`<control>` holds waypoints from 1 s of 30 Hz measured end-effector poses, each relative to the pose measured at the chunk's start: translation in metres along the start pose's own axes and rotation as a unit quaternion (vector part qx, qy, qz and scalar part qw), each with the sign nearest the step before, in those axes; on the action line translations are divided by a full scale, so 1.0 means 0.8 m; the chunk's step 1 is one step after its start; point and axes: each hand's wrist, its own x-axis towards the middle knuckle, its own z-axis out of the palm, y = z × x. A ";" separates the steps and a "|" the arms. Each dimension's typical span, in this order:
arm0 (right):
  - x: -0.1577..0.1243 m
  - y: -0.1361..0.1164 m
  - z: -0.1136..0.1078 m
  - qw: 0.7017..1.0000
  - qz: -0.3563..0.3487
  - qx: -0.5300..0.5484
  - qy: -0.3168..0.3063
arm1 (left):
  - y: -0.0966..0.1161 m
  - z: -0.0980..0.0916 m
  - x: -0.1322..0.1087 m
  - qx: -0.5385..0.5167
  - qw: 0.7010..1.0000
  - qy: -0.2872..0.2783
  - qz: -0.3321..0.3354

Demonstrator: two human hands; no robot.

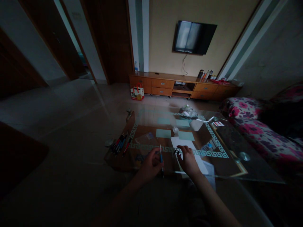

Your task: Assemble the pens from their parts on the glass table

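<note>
In the head view my left hand (153, 162) is closed around a slim blue pen (161, 158) held upright, its thin whitish end pointing up and its dark end down. My right hand (187, 157) pinches a small dark piece (175, 152) between thumb and fingers; its exact kind is too small to tell. A gap separates the two hands above the near side of the glass table (165, 150). White paper sheets (201, 165) lie beneath and beside my right hand. Left of my left hand is a loose bunch of pens (120, 143), several of them blue, red and black.
A clear plastic packet (146, 137) lies beyond my left hand. Farther back on the table sits a crumpled plastic bag (188, 111), with a red-and-white card (218, 124) to its right. A floral sofa (251, 126) flanks the right side; a wooden cabinet (162, 83) stands beyond.
</note>
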 end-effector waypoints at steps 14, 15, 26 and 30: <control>-0.004 0.007 0.003 0.999 0.013 -0.024 -0.019 | 0.005 0.000 -0.001 0.001 1.000 0.002 0.005; -0.004 0.006 0.002 0.999 0.013 -0.024 -0.020 | 0.005 0.000 -0.001 -0.001 1.000 0.001 0.006; -0.014 -0.015 -0.003 0.992 -0.039 -0.089 -0.081 | -0.002 0.000 0.000 0.009 1.000 -0.001 0.005; -0.021 -0.014 0.003 0.983 -0.031 -0.141 -0.111 | 0.000 0.000 -0.001 0.020 1.000 0.007 0.006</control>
